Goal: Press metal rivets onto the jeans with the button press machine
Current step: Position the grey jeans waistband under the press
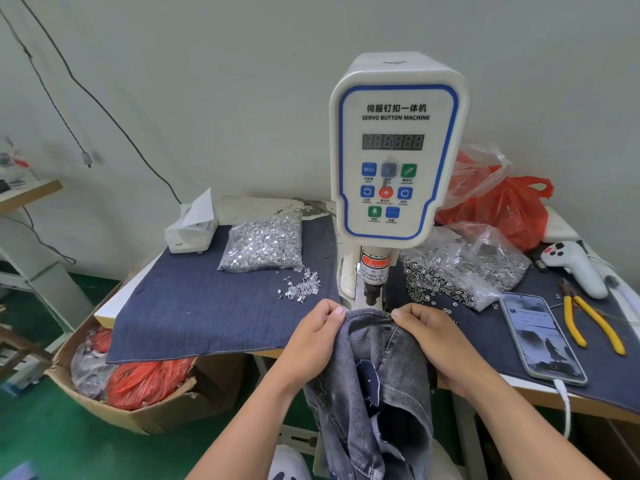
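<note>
A white servo button machine [398, 147] stands at the middle of the table, its dark punch head [372, 292] pointing down. Just below the punch lies the top edge of grey-blue jeans [377, 368], which hang down off the table front. My left hand [313, 336] pinches that edge on the left of the punch. My right hand [427, 332] pinches it on the right, where a small metal rivet [388, 317] shows by the fingertips. A clear bag of silver rivet pins [265, 242] lies left of the machine, with loose pins [303, 287] spilled beside it.
Bags of rivet caps [460, 268] lie right of the machine, then a phone [542, 337] on a cable, yellow pliers [588, 323], a white handle [576, 266] and a red plastic bag [509, 206]. A tissue pack [190, 228] sits back left. A cardboard box [138, 386] stands on the floor left.
</note>
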A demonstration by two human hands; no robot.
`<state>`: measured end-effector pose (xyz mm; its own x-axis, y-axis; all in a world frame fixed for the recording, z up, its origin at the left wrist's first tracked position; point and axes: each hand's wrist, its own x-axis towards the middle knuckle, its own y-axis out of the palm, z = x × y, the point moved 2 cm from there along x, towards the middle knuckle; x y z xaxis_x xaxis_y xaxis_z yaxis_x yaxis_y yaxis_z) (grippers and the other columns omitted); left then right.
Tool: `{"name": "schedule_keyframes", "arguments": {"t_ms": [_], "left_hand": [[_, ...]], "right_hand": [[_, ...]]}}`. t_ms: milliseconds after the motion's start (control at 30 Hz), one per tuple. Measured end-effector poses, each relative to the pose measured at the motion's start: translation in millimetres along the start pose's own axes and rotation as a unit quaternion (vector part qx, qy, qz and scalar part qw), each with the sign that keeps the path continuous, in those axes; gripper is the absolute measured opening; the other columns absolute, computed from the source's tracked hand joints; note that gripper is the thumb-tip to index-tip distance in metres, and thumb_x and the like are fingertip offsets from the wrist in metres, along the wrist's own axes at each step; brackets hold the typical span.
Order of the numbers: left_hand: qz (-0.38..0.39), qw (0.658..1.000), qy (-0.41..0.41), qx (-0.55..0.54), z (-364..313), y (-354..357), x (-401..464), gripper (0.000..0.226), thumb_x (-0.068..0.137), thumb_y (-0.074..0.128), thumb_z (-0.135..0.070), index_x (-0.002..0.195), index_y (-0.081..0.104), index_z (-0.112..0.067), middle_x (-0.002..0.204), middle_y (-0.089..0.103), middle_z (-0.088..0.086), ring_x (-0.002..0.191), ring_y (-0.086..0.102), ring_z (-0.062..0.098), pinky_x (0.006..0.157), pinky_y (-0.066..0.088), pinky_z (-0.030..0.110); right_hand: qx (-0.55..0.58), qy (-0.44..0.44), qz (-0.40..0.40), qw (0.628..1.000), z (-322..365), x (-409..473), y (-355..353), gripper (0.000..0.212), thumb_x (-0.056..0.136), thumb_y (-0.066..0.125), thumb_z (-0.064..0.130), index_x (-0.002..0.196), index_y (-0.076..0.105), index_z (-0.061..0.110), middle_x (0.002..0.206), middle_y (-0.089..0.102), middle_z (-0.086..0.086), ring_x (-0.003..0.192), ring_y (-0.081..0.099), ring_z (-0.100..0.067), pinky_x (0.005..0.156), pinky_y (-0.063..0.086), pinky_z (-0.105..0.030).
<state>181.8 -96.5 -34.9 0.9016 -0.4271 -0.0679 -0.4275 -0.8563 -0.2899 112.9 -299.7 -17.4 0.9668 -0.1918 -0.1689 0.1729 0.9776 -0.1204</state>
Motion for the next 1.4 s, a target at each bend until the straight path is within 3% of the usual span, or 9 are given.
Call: {"name": "schedule_keyframes", "arguments": {"t_ms": [1400], "left_hand": [[0.000, 1.000, 0.018, 0.000, 4.1, 0.0, 1.4, 0.033, 0.112, 0.042, -0.043, 0.082, 0.055, -0.040, 0.083, 0.061, -0.021, 0.081, 0.057, 0.000, 0.081, 0.045, 0.029]], "right_hand": [[-0.001, -0.015, -0.002, 1.000, -2.2, 1.3, -0.6, 0.025, 0.101, 0.062, 0.036, 0.082, 0.076, 0.026, 0.088, 0.077, 0.002, 0.083, 0.070, -0.008, 0.084, 0.052, -0.032]]}}
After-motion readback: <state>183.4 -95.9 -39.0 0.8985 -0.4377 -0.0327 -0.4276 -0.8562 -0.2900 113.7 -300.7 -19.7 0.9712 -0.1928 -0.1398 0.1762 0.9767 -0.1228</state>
